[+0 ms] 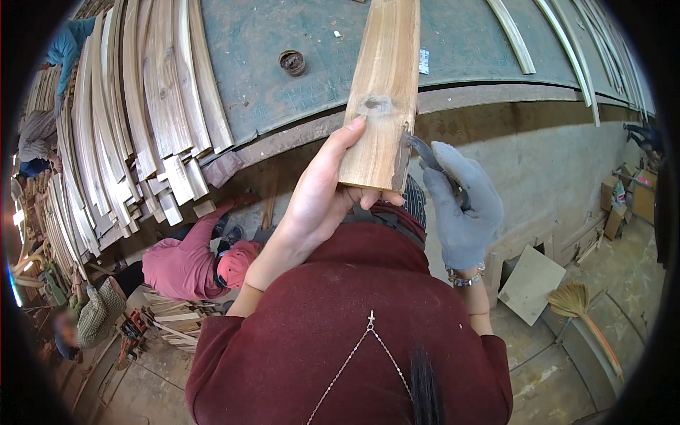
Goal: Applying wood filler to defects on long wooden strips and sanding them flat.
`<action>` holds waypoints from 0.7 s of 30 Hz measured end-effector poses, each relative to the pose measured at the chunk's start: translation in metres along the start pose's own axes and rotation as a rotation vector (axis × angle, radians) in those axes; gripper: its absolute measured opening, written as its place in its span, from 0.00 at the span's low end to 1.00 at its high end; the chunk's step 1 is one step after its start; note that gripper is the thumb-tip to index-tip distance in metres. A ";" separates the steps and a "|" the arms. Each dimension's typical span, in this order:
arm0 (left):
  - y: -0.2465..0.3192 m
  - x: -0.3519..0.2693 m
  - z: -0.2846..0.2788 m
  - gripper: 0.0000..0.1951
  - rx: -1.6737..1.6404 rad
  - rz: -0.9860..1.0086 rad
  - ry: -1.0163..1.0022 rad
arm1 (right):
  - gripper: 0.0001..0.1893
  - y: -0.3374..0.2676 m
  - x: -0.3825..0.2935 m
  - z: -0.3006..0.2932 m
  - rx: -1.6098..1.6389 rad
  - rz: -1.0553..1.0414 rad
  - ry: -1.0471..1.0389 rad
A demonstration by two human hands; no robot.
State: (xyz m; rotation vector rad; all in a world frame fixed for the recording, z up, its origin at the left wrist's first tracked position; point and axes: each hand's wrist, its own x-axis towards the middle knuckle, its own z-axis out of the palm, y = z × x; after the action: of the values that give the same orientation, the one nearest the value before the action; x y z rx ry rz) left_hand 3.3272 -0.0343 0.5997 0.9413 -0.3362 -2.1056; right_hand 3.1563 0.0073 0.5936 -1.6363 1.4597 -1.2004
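Observation:
My bare left hand grips the near end of a long wooden board, thumb on its upper face and fingers beneath. A grey filled patch around a dark knot hole shows on the board just beyond my thumb. My right hand, in a grey glove, is closed on a dark, thin-bladed hand tool, whose exact kind I cannot tell. The tip of that blade is at the board's right edge, beside a dark, rough strip in the wood. The far end of the board runs out of view over the table.
A green-topped worktable bears a small tub of dark paste, stacked wooden boards at left and narrow strips at right. A person in pink bends low at left; others work farther off. A broom lies lower right.

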 end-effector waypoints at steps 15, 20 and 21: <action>0.002 0.000 -0.006 0.25 -0.008 -0.020 -0.082 | 0.16 0.029 -0.004 0.022 0.013 -0.237 0.160; 0.003 -0.001 -0.005 0.26 -0.006 -0.027 -0.048 | 0.15 0.033 -0.006 0.016 0.044 -0.191 0.125; 0.003 -0.001 -0.005 0.25 -0.053 -0.017 -0.047 | 0.14 0.032 -0.006 0.015 0.068 -0.176 0.118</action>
State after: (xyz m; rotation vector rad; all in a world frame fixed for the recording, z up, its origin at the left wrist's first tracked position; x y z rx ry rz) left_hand 3.3328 -0.0354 0.5982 0.8675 -0.2955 -2.1444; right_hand 3.1568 0.0051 0.5577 -1.7007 1.3502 -1.4507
